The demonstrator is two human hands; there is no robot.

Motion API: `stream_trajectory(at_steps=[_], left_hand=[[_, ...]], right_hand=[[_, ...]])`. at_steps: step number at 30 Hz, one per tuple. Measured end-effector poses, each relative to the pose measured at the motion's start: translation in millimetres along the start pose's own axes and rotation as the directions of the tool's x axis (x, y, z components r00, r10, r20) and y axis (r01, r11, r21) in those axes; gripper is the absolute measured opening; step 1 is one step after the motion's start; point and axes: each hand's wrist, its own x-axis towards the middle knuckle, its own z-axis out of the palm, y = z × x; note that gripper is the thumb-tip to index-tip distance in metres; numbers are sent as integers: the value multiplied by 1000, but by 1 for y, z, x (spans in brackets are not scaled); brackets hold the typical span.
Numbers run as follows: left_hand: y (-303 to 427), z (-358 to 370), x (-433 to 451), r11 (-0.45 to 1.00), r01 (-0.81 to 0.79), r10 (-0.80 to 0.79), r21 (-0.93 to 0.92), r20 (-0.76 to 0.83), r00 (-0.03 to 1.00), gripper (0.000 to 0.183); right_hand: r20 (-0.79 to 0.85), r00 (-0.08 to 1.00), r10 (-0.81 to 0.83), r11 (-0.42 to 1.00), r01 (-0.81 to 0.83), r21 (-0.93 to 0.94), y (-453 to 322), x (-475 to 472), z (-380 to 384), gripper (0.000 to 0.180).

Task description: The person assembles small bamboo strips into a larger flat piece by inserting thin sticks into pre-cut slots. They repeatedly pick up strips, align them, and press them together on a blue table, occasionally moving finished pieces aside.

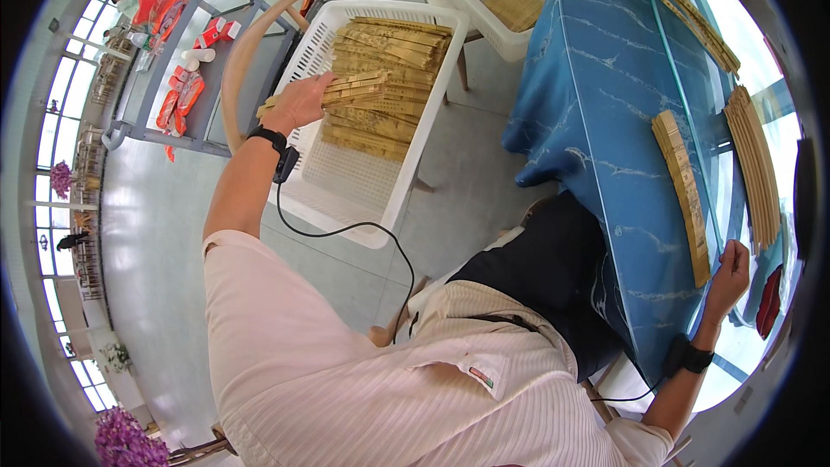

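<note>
My left hand is closed around a bundle of tan, bamboo-like slats with dark markings, over the left side of a white perforated plastic basket. Many similar slat bundles lie stacked in the basket under and beyond it. At the far right, my right hand is at the blue marble-patterned tabletop, its fingers curled; whether it grips anything is unclear. Just left of it lies one marked slat bundle. A row of plainer brown slats lies farther right.
A second white basket holding slats stands at the top, close to the table. More narrow slats lie at the table's far end. A curved wooden chair rail and a grey cart with red packages stand left of the near basket.
</note>
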Motion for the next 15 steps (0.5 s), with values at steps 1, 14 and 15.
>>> stream_trajectory(at_steps=[1,14,15], left_hand=[[1,2,10,999,-43,43,-1,-39,998,62],[68,102,47,959,234,-224,159,-79,971,98],[80,104,46,960,259,-251,107,-78,965,100]], right_hand=[[-2,1000,11,1000,-11,21,-1,0,1,25],[31,997,69,986,-73,153,-23,-5,3,20],[28,997,68,986,-72,151,-21,-5,3,20]])
